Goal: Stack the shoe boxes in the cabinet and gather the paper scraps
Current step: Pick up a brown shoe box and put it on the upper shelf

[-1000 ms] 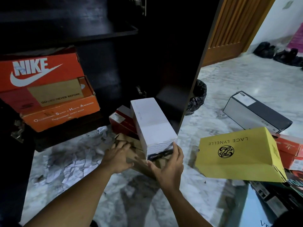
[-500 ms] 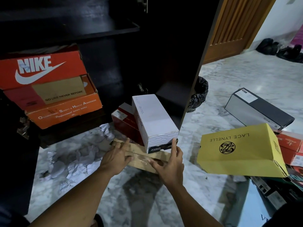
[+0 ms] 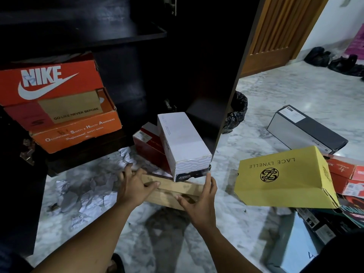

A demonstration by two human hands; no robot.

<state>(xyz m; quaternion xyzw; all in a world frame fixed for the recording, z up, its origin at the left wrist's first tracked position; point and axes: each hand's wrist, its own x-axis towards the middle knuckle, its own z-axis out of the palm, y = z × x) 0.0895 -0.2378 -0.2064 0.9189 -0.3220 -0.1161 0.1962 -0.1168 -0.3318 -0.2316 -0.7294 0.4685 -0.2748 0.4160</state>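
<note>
A flat brown cardboard box (image 3: 173,189) lies on the marble floor in front of the dark cabinet (image 3: 137,32). A white shoe box (image 3: 183,140) sits on it, leaning against a red box (image 3: 147,142). My left hand (image 3: 136,186) rests on the brown box's left end, fingers spread and thumb along its top edge. My right hand (image 3: 199,198) presses its right end, one fingertip touching the white box's corner. Inside the cabinet an orange Nike box (image 3: 49,83) tops an orange safety-shoe box (image 3: 78,133). White paper scraps (image 3: 88,196) litter the floor at the left.
A yellow box (image 3: 281,178) lies tilted at the right on a heap of red and dark boxes (image 3: 346,174). A grey-and-black box (image 3: 307,131) lies farther back. The open cabinet door (image 3: 226,75) stands edge-on beside a black bag (image 3: 236,111).
My fingers have straightened and both hands have slid back toward me along the brown box. The white box sits slightly farther from me.
</note>
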